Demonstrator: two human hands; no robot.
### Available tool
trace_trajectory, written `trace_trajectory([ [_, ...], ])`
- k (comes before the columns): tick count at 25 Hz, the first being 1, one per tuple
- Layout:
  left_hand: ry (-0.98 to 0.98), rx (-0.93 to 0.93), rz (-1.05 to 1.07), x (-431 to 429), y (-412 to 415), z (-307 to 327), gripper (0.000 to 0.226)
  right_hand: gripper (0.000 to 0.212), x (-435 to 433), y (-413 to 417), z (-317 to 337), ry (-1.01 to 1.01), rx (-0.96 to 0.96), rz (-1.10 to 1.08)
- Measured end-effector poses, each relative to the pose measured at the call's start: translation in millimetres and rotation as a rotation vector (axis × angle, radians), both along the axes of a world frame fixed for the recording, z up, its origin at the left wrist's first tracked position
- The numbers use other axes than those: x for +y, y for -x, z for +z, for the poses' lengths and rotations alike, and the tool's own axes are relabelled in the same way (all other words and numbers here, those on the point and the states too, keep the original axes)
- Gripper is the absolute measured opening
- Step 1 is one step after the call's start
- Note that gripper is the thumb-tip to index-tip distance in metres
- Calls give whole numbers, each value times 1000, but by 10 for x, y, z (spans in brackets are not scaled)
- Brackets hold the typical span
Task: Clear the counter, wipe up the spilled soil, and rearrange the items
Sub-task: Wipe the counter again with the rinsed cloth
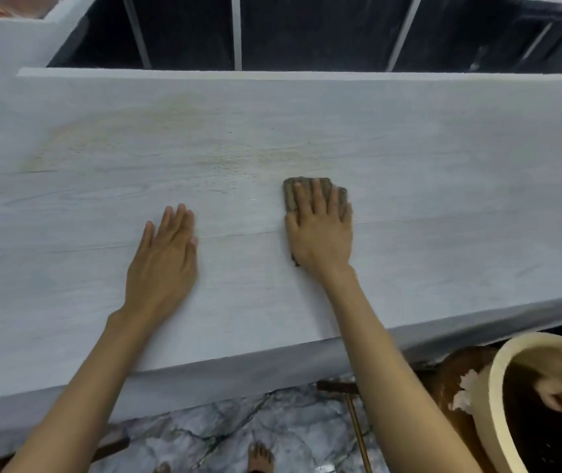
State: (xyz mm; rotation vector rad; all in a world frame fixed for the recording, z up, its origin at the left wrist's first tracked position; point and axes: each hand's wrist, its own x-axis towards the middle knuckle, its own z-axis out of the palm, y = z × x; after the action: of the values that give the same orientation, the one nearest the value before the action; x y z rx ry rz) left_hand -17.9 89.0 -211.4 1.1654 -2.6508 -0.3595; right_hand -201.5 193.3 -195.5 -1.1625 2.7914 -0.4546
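My right hand [320,230] lies flat with straight fingers on a soil-stained brown cloth [291,194], pressing it onto the pale wood-grain counter [443,199]. Only the cloth's far edge and left side show from under the hand. Faint yellowish-brown soil smears [177,145] spread over the counter beyond and to the left of the cloth. My left hand [163,264] rests palm down on the bare counter, fingers straight, about a hand's width left of the cloth.
A cream plant pot [498,387] with dark soil stands on the floor at the lower right, below the counter's front edge. A tool with a thin handle [358,428] lies on the marble floor. My bare foot [261,457] shows beneath. Dark window panes back the counter.
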Motion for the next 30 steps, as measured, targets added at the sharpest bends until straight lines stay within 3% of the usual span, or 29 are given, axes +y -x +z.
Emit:
trace_trajectory([
  [2,-25,14,14,8,19,5,50,57,189,-499,-63,34,30,328],
  [4,-42,36,-6,26,108,15,50,61,706,-362,-94,52,55,399],
  [7,-29,39,-53,-12,290,15,49,60,1015,665,-49,-29,59,74],
  [9,-44,42,-40,-114,365,27,48,54,626,1203,1,-13,31,-166],
  [11,-82,47,-16,-221,400,57,49,51,-43,1206,2,14,71,-210],
  [14,-96,63,18,-396,418,93,49,55,-748,411,-30,0,39,117],
  [16,-99,65,23,-511,440,107,48,58,-567,-58,-58,-7,56,358],
  [18,-101,51,3,-596,493,98,48,65,-117,29,-63,9,61,429],
  [21,-107,49,-26,-722,577,89,49,64,155,983,-30,-89,70,171],
  [23,-105,42,-34,-799,593,70,49,56,-183,1457,31,-86,-10,-77],
  [25,-84,26,-26,-860,600,53,49,53,-814,1381,57,-51,2,-136],
  [28,-47,-12,9,-873,602,36,51,53,-1339,537,11,-13,32,186],
  [30,-31,-32,31,-864,614,32,51,54,-1062,125,-61,-20,48,418],
])
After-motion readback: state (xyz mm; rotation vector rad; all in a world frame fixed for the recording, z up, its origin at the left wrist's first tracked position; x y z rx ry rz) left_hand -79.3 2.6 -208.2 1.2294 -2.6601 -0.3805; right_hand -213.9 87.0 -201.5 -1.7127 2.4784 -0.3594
